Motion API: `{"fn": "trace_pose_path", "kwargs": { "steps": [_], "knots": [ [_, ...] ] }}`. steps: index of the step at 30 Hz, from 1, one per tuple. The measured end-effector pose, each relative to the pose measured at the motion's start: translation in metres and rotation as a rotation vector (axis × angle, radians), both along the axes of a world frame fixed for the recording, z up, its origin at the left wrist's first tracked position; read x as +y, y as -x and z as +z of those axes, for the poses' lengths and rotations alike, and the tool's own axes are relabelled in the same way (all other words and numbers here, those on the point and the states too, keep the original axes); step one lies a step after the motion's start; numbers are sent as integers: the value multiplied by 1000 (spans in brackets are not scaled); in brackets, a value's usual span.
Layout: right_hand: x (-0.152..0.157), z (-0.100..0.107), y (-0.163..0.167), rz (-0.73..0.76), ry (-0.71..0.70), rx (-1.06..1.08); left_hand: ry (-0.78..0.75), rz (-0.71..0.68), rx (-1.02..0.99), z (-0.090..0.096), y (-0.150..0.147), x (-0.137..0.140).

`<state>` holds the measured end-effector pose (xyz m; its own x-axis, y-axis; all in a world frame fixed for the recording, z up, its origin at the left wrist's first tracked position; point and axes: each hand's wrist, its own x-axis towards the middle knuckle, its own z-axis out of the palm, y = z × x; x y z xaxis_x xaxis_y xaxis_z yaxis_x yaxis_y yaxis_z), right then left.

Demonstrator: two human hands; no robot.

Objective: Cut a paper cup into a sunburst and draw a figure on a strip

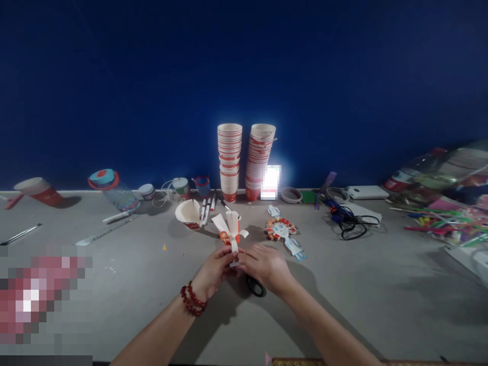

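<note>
My left hand (217, 269), with red beads at the wrist, pinches a paper cup cut into strips (233, 239). The white and red-orange strips fan upward and outward above my fingers. My right hand (267, 267) closes on the lower part of the same cut cup, its fingertips meeting those of the left. Below the right hand shows a black loop like a scissors handle (256, 286); the rest is hidden, and whether it is held or lying on the table cannot be told. Beyond lies a paper doll with a red-and-orange frilled head (281, 230).
Two tall stacks of paper cups (229, 162) (260, 162) stand by the blue wall. Nearer are a cut cup (188, 214) and several markers (206, 211). Left are a bottle (114, 190) and ruler (104, 231); right, a corded glue gun (339, 213) and colourful sticks (446, 221).
</note>
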<state>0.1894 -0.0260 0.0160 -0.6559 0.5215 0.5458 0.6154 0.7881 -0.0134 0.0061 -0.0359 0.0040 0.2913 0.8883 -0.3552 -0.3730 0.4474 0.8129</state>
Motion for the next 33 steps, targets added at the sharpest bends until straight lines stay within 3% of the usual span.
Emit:
{"fn": "trace_pose_path", "kwargs": {
  "steps": [7, 12, 20, 33],
  "knots": [
    [-2, 5, 1, -105, 115, -30, -18, -5, -2, -4, -1, 4],
    [-1, 11, -1, 15, 129, -89, -34, -40, 23, -3, 1, 5],
    [2, 7, -5, 6, 205, -67, -82, -110, 90, 7, 2, 3],
    [2, 9, -7, 71, 234, -28, -109, -103, 47, 2, 1, 4]
  ]
}}
